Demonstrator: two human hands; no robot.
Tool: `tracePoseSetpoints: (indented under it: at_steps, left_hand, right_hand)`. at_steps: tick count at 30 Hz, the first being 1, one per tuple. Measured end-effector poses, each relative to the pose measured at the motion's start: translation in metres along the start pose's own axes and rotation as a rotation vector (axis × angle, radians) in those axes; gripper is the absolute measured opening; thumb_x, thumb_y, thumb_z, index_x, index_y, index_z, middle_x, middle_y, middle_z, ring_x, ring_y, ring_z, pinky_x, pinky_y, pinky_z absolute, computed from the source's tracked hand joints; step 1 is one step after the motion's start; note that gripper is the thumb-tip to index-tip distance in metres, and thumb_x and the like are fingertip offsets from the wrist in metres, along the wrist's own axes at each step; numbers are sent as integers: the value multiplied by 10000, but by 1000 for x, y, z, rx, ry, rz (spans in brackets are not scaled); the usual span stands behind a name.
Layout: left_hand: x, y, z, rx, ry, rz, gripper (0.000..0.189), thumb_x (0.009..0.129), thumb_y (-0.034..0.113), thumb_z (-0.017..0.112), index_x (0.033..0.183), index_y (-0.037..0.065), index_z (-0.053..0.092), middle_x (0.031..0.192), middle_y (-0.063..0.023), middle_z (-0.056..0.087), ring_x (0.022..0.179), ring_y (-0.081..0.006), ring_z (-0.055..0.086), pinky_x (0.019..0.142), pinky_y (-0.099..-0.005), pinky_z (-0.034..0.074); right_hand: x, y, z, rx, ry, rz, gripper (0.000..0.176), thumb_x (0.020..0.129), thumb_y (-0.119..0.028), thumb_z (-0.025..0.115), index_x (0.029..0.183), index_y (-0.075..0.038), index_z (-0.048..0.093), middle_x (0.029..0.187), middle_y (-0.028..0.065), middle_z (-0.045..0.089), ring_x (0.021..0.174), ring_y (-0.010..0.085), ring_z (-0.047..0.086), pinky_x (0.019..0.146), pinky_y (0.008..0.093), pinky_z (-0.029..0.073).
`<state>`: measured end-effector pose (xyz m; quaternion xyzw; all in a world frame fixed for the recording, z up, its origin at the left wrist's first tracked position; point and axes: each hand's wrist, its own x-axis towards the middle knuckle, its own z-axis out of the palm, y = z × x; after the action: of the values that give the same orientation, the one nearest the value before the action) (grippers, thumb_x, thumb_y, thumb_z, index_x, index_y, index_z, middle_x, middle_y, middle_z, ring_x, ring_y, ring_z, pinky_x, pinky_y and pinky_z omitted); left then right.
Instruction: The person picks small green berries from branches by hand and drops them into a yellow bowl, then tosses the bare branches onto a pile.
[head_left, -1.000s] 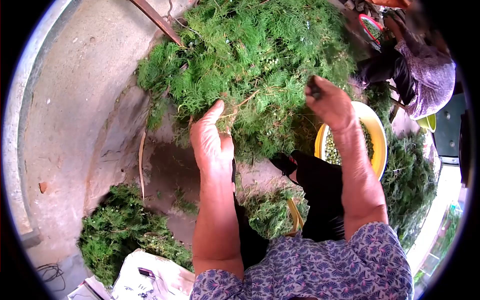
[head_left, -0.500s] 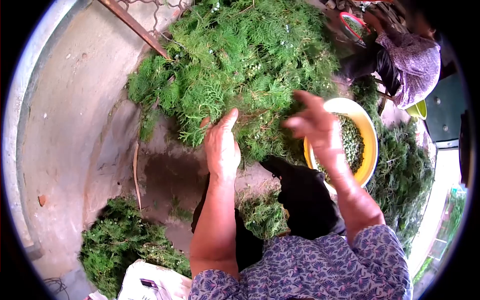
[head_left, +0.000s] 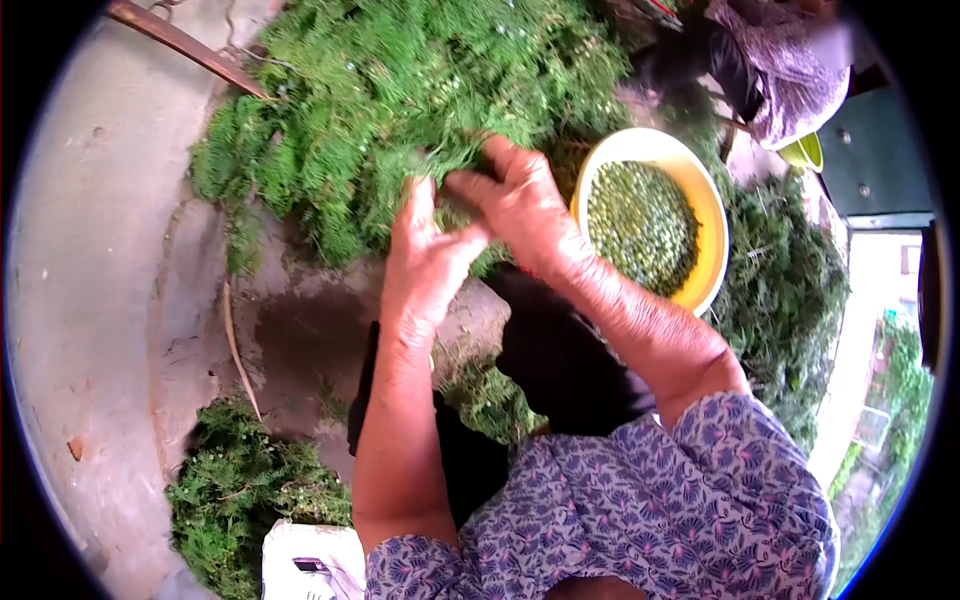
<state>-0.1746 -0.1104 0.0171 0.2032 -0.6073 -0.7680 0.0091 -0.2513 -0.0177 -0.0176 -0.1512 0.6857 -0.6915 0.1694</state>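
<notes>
My left hand (head_left: 428, 255) is at the near edge of a large heap of green conifer sprigs (head_left: 350, 110), its fingers closed round a sprig whose tips are blurred. Right beside it, my right hand (head_left: 520, 200) reaches in from the right with bent fingers among the same foliage; whether it grips anything is blurred. A yellow basin (head_left: 712, 240) stands just right of my right hand. Small round green cones or berries (head_left: 640, 225) lie in the basin.
Another person (head_left: 765, 60) sits at the upper right near a small yellow-green container (head_left: 805, 152). Cut greenery (head_left: 780, 290) lies right of the basin, with another pile (head_left: 245, 490) at lower left. A white sack (head_left: 300, 560) is at the bottom, a wooden bar (head_left: 185, 45) at upper left.
My right hand has moved left from beside the basin to my left hand. The view has shifted, and more of the basin's contents now shows.
</notes>
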Motion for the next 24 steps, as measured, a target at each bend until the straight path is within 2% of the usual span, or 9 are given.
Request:
tracePoseSetpoints:
  at_steps: [5, 8, 10, 12, 13, 17, 20, 21, 24]
  left_hand:
    - [7, -12, -20, -31, 91, 188, 616, 749, 32, 601, 1295, -37, 322, 1309, -245, 353, 1115, -298, 489, 939, -385, 415]
    - [9, -16, -45, -223, 191, 241, 376, 816, 25, 552, 1176, -37, 462, 1134, -190, 522, 979, -253, 577, 866, -368, 471]
    - [8, -15, -56, -332, 312, 193, 313, 809, 25, 572, 1112, -28, 516, 1036, -172, 585, 909, -247, 606, 836, -366, 490]
    - [11, -13, -66, -405, 403, 147, 268, 812, 32, 582, 1071, -20, 542, 994, -172, 611, 890, -266, 619, 829, -376, 498]
    - [13, -13, -70, -447, 408, 151, 269, 810, 23, 584, 1072, -22, 542, 1007, -176, 607, 898, -268, 616, 840, -372, 495]
    - [18, -8, -72, -388, 457, 93, 289, 863, 54, 525, 1140, -24, 497, 1148, -179, 543, 1074, -269, 533, 944, -384, 437]
    - [21, -8, -72, -419, 478, 52, 288, 868, 54, 516, 1142, -32, 500, 1155, -174, 541, 1082, -263, 526, 952, -384, 430]
    - [20, -9, -72, -437, 483, 36, 292, 870, 50, 511, 1148, -36, 499, 1161, -169, 540, 1079, -258, 528, 953, -381, 429]
    - [18, -17, -85, -496, 431, 16, 271, 866, 47, 515, 1126, -30, 520, 1142, -159, 555, 1035, -241, 551, 932, -363, 440]
  right_hand:
    - [-43, 8, -120, -793, 209, -66, 321, 772, -11, 594, 1091, -52, 575, 884, 114, 645, 751, 168, 599, 691, 273, 479]
    - [-121, 31, -237, -1045, 379, 118, 237, 793, -25, 554, 1027, -44, 581, 930, 104, 608, 825, 238, 598, 745, 308, 466]
    - [-205, 50, -339, -1497, 264, 231, 322, 754, -53, 547, 1074, -84, 560, 975, 143, 562, 914, 315, 552, 786, 377, 451]
    - [-307, 66, -439, -1825, -16, 865, 349, 706, -152, 612, 1049, -95, 572, 1060, 167, 522, 968, 330, 541, 806, 407, 449]
    - [-317, 52, -440, -1848, -53, 1187, 331, 692, -174, 624, 1008, -79, 595, 1023, 171, 541, 991, 328, 538, 824, 402, 448]
    - [-268, 68, -368, -1483, 209, 643, 282, 749, -113, 594, 1025, -55, 598, 1009, 150, 584, 936, 287, 572, 819, 373, 470]
    - [-205, 132, -282, -724, 152, 538, 230, 864, -134, 528, 1056, -31, 603, 1078, 127, 598, 901, 203, 607, 787, 290, 503]
    - [-186, 156, -254, -951, -19, 445, 286, 844, -172, 582, 1101, -47, 589, 1068, 130, 606, 870, 208, 611, 757, 284, 512]
    - [-140, 195, -182, -477, -175, 785, 552, 794, -219, 623, 1244, 28, 420, 1140, 232, 528, 884, 272, 602, 687, 326, 545]
